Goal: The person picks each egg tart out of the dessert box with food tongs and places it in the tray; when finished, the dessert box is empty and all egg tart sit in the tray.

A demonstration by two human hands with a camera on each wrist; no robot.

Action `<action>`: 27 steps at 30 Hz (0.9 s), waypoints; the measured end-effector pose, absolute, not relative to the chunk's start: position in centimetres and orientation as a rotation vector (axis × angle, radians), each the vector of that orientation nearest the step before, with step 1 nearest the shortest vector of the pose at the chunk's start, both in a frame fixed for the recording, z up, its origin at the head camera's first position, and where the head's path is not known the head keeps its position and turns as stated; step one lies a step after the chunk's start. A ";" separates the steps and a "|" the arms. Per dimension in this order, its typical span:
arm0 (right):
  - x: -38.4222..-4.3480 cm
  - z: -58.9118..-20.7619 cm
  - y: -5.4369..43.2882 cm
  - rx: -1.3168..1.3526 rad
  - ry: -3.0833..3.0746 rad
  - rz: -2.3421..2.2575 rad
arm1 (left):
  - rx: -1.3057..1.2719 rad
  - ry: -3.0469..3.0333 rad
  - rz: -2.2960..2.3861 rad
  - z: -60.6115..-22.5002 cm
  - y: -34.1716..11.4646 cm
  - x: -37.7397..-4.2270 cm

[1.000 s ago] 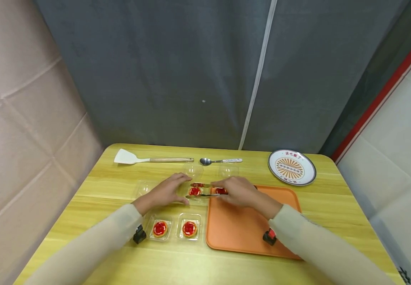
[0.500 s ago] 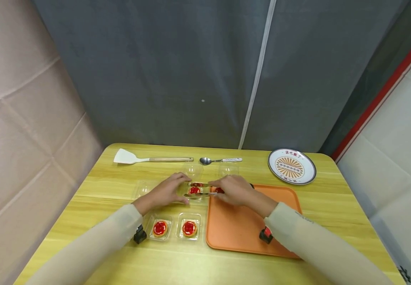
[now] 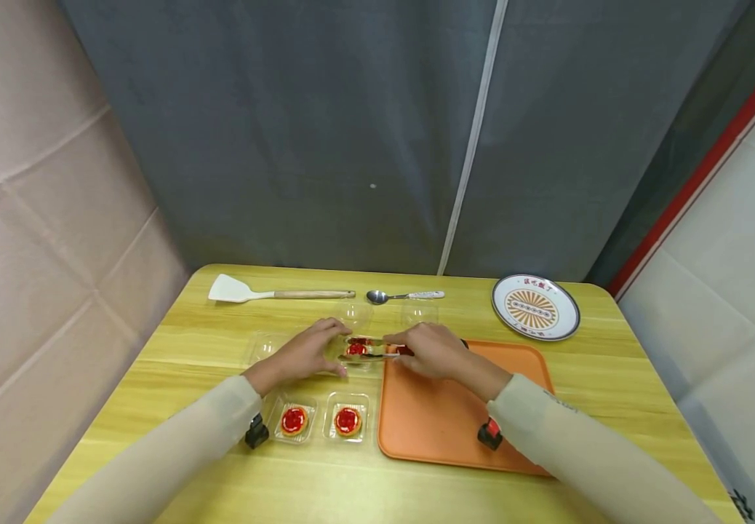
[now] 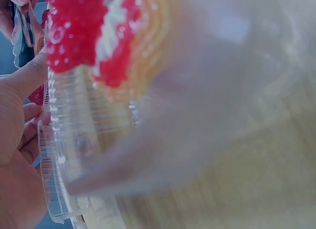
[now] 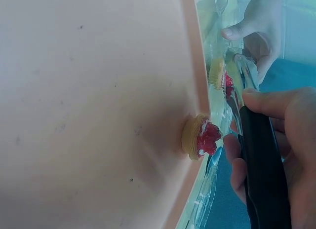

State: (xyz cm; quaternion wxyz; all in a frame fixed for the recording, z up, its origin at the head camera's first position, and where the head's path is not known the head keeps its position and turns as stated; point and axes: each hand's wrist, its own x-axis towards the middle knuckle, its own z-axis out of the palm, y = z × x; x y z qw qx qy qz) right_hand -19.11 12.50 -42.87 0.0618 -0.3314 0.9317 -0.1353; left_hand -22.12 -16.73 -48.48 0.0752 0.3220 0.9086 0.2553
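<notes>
My right hand (image 3: 433, 351) grips a pair of tongs (image 5: 264, 165) by the black handle. Their metal arms reach left, one on each side of a red-topped tart (image 3: 356, 349) in a clear plastic box. My left hand (image 3: 305, 351) holds that clear plastic box (image 4: 94, 135) from the left, thumb and fingers spread along its sides. In the left wrist view, the tart fills the top, close to the camera. Another red-topped tart (image 5: 195, 137) lies at the edge of the orange tray (image 3: 443, 422), partly hidden by my right hand in the head view.
Two boxes with tarts (image 3: 294, 421) stand nearer me, left of the tray. Clear plastic pieces (image 3: 354, 313) lie behind my hands. A spatula (image 3: 273, 292), a spoon (image 3: 397, 296) and a patterned plate (image 3: 536, 307) line the table's back.
My right hand has shifted slightly left with the tongs, so their tips reach further over the boxed tart. The left hand has stayed in place.
</notes>
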 end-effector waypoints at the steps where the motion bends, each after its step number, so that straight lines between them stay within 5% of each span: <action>1: -19.1 -42.9 12.5 -1.011 2.818 -0.412 | 0.967 2.725 0.766 -48.5 -16.7 -22.1; 27: -17.5 -40.9 16.1 -1.014 2.871 -0.531 | 0.962 2.720 0.762 -48.2 -16.7 -22.0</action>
